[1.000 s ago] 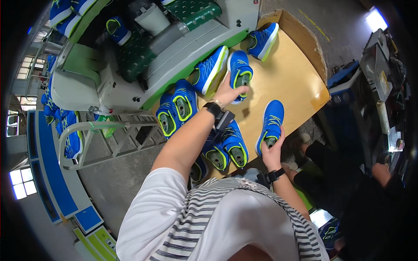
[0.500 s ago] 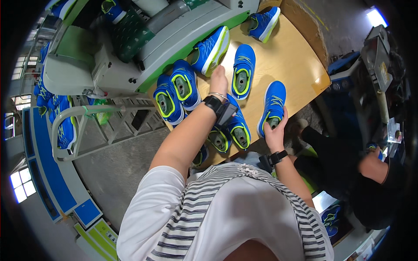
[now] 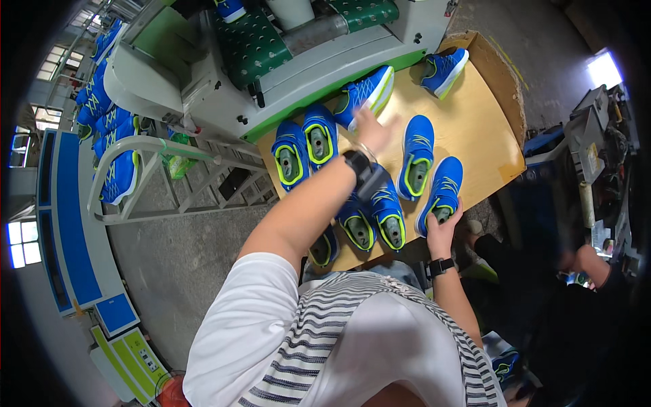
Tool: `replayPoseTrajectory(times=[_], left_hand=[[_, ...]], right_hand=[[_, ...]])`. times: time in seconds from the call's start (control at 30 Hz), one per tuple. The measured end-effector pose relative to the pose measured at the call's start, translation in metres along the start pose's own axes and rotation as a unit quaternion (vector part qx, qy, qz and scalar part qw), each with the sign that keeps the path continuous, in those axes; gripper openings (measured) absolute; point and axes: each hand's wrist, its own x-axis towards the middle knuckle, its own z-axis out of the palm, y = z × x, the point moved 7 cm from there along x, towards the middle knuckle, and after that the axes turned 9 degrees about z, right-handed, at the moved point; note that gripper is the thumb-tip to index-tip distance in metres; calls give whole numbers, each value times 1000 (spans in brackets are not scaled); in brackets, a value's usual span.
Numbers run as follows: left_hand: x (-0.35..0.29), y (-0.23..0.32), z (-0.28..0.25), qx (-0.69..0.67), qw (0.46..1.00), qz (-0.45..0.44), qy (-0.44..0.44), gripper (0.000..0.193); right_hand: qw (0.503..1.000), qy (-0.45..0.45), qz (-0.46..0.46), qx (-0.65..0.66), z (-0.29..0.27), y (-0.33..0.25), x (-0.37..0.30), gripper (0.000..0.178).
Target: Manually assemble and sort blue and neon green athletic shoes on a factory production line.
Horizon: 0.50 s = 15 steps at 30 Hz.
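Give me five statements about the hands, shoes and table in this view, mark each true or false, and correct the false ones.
1. The right hand holds a blue shoe near its heel. True.
2. The left hand has a bare wrist. False: a black band circles it.
3. The tabletop is tan. True.
4. Every shoe on the tabletop stands flat on its sole. False: a tipped shoe beside the machine shows its sole.
5. A metal frame stands left of the tabletop. True.
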Motion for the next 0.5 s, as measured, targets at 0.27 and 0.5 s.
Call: replayPoseTrajectory(times=[0.27,0.5], left_hand=[[105,-117,-23,14,959,-181,-217,48],[21,-14,0,-15,976,59,-211,110]], right_hand=[[1000,-5,-13,0,7,0,2,86],[997,36,-53,-47,-3,-14,15,81]])
